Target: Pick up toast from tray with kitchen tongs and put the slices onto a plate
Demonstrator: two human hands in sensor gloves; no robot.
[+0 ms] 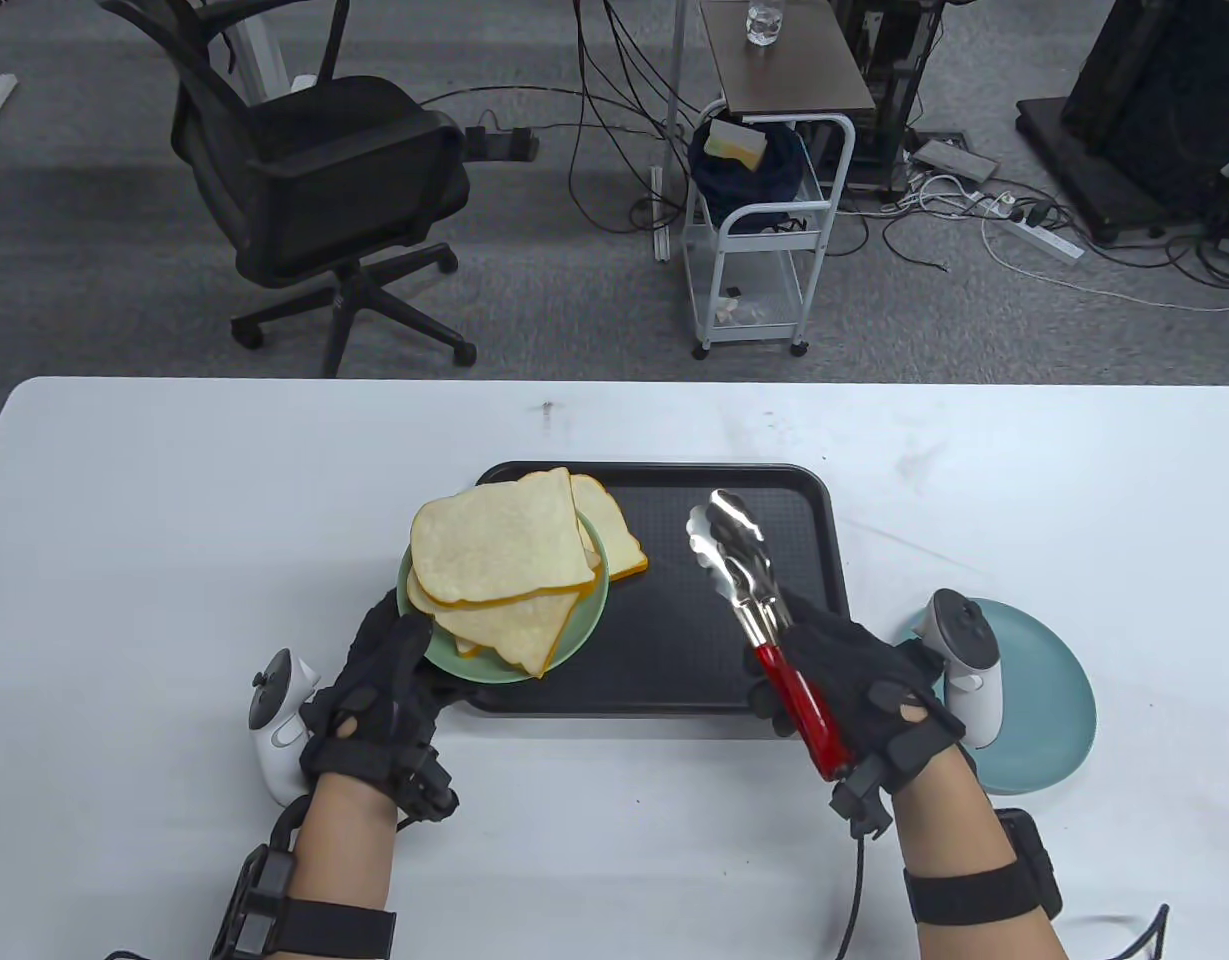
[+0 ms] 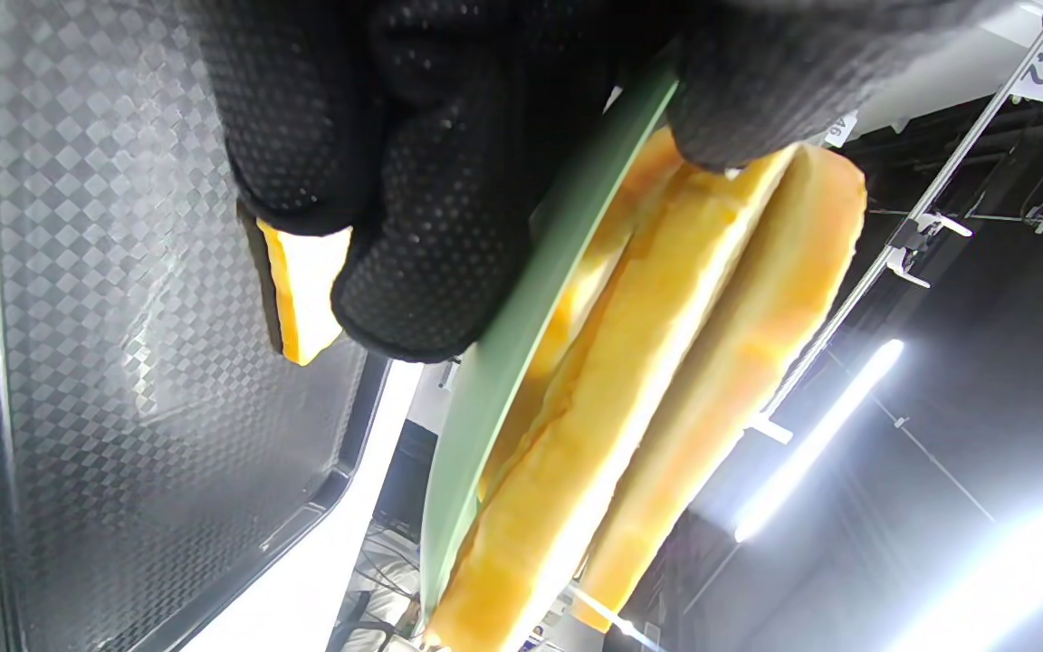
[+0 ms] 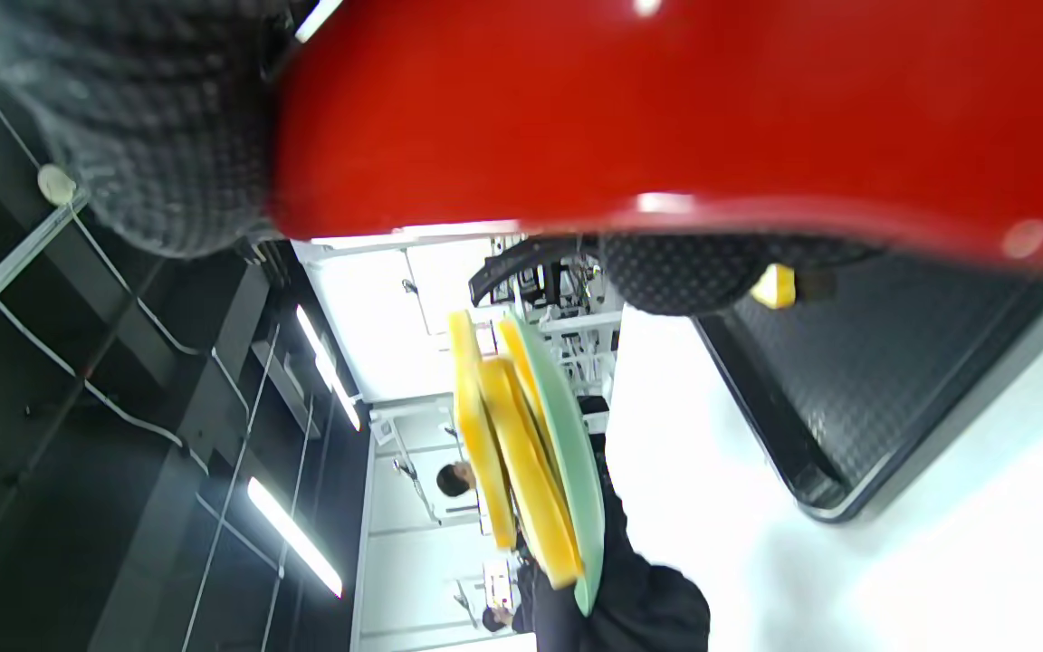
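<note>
- Table view showed three toast slices (image 1: pixel 504 560) stacked on the one green plate (image 1: pixel 574 640), which the left hand (image 1: pixel 379 690) pinched by its near rim above the black tray (image 1: pixel 774 640).
- One more slice (image 1: pixel 614 535) lay on the tray's far left.
- One pair of tongs (image 1: pixel 764 615), red-handled, was clasped in the right hand (image 1: pixel 854 690).
- One blue plate (image 1: pixel 1044 700) sat right, on the white table (image 1: pixel 174 520).
- Beyond: grey carpet, one office chair (image 1: pixel 314 190), one cart (image 1: pixel 764 210).
</note>
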